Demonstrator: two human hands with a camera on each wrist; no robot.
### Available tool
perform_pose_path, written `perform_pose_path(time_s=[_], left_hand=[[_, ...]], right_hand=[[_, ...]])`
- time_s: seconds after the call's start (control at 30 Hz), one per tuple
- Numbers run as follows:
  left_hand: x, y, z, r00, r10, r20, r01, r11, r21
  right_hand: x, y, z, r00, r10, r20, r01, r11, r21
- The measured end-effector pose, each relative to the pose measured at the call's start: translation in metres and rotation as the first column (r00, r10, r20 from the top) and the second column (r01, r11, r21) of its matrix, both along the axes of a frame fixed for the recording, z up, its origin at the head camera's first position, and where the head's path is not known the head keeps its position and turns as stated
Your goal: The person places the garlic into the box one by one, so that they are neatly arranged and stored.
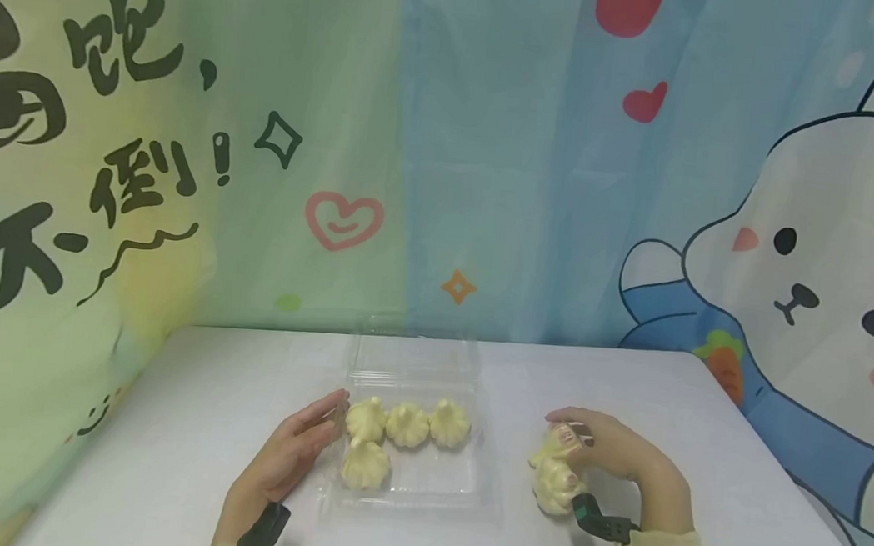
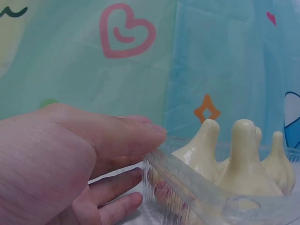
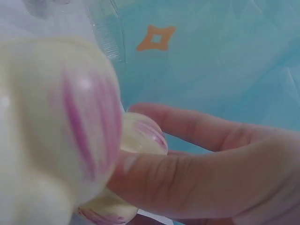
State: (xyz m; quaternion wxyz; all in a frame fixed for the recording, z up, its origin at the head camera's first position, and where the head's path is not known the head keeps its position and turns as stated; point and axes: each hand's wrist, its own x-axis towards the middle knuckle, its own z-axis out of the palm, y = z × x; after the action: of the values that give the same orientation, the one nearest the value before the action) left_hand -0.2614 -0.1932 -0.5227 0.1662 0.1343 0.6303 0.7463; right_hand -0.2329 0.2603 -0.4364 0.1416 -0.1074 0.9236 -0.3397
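Note:
A clear plastic clamshell box (image 1: 439, 484) lies with its lid folded back on the white table. Several cream garlic bulbs, one of them the lower left bulb (image 1: 365, 466), sit inside it, mostly along the far side. My left hand (image 1: 298, 448) rests against the box's left wall, its thumb at the rim (image 2: 161, 164) and its fingers fairly straight. To the right of the box, my right hand (image 1: 607, 446) grips a garlic bulb (image 3: 143, 133) with purple streaks between thumb and fingers. Another garlic bulb (image 1: 555, 486) is just nearer to me, large in the right wrist view.
The open lid (image 1: 412, 359) reaches toward the table's back edge. Behind the table (image 1: 739, 492) hangs a printed curtain (image 1: 482, 142) with hearts, lettering and a cartoon animal. A dark wrist strap (image 1: 605, 521) is on the right wrist.

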Motion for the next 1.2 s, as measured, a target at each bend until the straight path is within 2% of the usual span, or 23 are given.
perform_pose_path(time_s=[0.17, 0.3, 0.43, 0.67, 0.9, 1.03, 1.2], left_hand=[[0.001, -0.002, 0.001, 1.0, 0.006, -0.001, -0.006, 1.0, -0.006], [0.002, -0.004, 0.003, 1.0, -0.008, -0.008, 0.008, 1.0, -0.006], [0.0, -0.004, 0.006, 1.0, 0.003, -0.018, -0.003, 1.0, -0.004], [0.0, -0.001, 0.001, 1.0, 0.021, 0.012, -0.021, 1.0, 0.012], [0.0, 0.004, 0.003, 0.999, 0.045, 0.009, -0.045, 0.999, -0.01], [0.001, 0.005, 0.005, 0.997, 0.07, 0.011, -0.07, 0.997, -0.013], [0.002, 0.004, 0.003, 0.997, 0.069, 0.018, -0.068, 0.998, -0.013]], right_hand=[[-0.002, -0.002, -0.004, 1.0, -0.03, 0.004, 0.03, 0.999, -0.011], [-0.003, -0.004, -0.005, 0.999, -0.031, 0.009, 0.031, 0.999, -0.02], [-0.006, -0.004, -0.004, 1.0, -0.023, -0.013, 0.022, 1.0, -0.02], [-0.009, -0.003, -0.001, 0.999, -0.017, -0.031, 0.016, 0.999, -0.043], [-0.011, 0.003, -0.005, 0.997, -0.07, -0.025, 0.07, 0.998, -0.002], [-0.012, 0.001, -0.004, 0.996, -0.075, -0.047, 0.076, 0.997, 0.002], [-0.011, -0.003, -0.004, 0.993, -0.106, -0.058, 0.108, 0.994, 0.033]])
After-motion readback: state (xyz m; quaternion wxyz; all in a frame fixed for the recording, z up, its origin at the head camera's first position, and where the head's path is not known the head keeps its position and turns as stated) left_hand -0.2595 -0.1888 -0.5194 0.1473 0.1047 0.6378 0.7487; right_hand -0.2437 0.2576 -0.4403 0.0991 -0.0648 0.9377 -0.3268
